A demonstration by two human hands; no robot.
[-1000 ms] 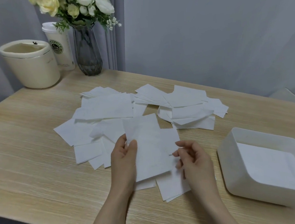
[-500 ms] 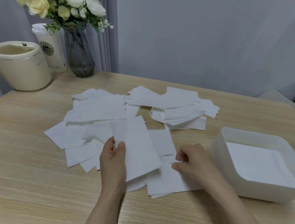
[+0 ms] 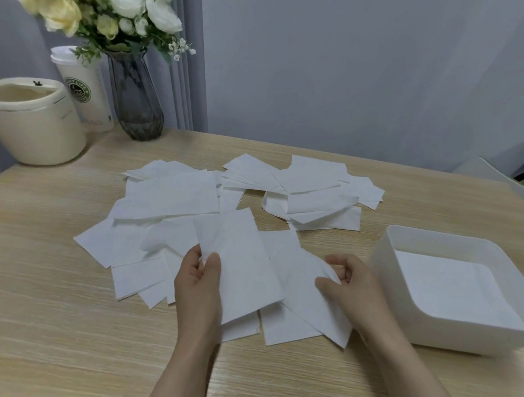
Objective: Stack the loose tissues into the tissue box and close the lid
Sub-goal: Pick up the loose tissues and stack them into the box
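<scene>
Several loose white tissues (image 3: pixel 173 199) lie scattered across the middle of the wooden table (image 3: pixel 45 325). My left hand (image 3: pixel 198 284) pinches one folded tissue (image 3: pixel 240 262) by its left edge, holding it just above the pile. My right hand (image 3: pixel 349 282) pinches the lifted corner of another tissue (image 3: pixel 308 288) that lies beside it. The white tissue box (image 3: pixel 384 260) stands open at the right, with a white tissue lying flat on its bottom. No lid is visible.
At the back left stand a cream round bin (image 3: pixel 29 122), a paper cup (image 3: pixel 86 90) and a dark glass vase (image 3: pixel 137 98) of flowers. A white chair edge (image 3: pixel 503 176) shows beyond the table's right side.
My right hand dropped to the table, took hold of a second tissue and has lifted its corner. The left hand keeps its tissue.
</scene>
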